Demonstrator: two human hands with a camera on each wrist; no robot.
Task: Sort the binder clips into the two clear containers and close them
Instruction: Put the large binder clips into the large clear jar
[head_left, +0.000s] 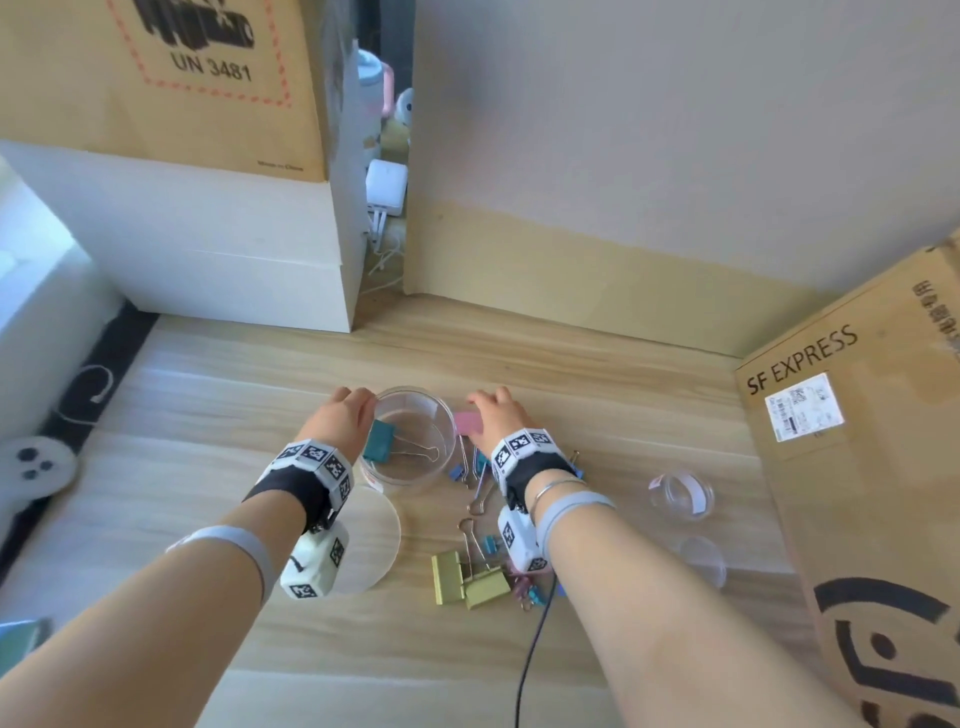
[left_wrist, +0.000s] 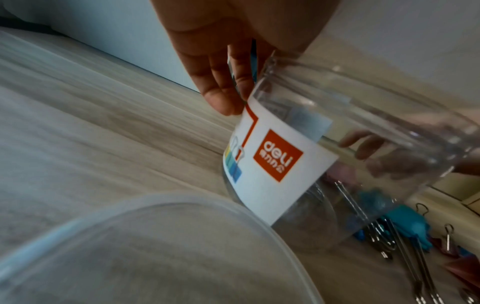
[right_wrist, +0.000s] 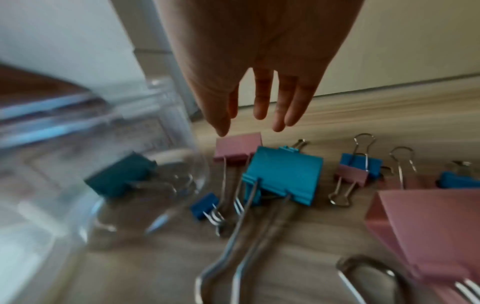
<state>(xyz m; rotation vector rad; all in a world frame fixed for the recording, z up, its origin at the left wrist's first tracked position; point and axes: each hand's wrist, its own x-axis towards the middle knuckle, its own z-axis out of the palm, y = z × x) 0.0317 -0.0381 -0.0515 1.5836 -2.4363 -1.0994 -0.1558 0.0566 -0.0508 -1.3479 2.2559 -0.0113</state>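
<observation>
Left hand: your left hand (head_left: 345, 415) rests against the left wall of the large clear container (head_left: 415, 441); in the left wrist view its fingers (left_wrist: 221, 90) lie straight down the side by the white label (left_wrist: 272, 156). Relaxed, gripping nothing.
Right hand: your right hand (head_left: 498, 415) hovers just right of the container, fingers (right_wrist: 262, 98) straight and spread, holding nothing. Its fingertips are directly above a pink binder clip (right_wrist: 237, 147), with a small gap visible in the right wrist view.
Large container: upright on the wooden table (head_left: 208, 415), lid off. One dark teal binder clip (head_left: 379, 441) lies inside, at its left wall, wire handles pointing right.
Large lid: a clear round lid (head_left: 371, 545) lies flat on the table, near side of the container, under your left wrist.
Loose clips: a bright blue clip (right_wrist: 284, 174), small blue clips and further pink ones lie on the table right of the container, beneath your right wrist. Two olive-green clips (head_left: 467, 579) lie nearer you, touching each other.
Small container: the small clear container (head_left: 680, 493) stands well to the right, open; its lid (head_left: 704, 561) lies just nearer.
Surroundings: cardboard box (head_left: 857, 467) far right.
</observation>
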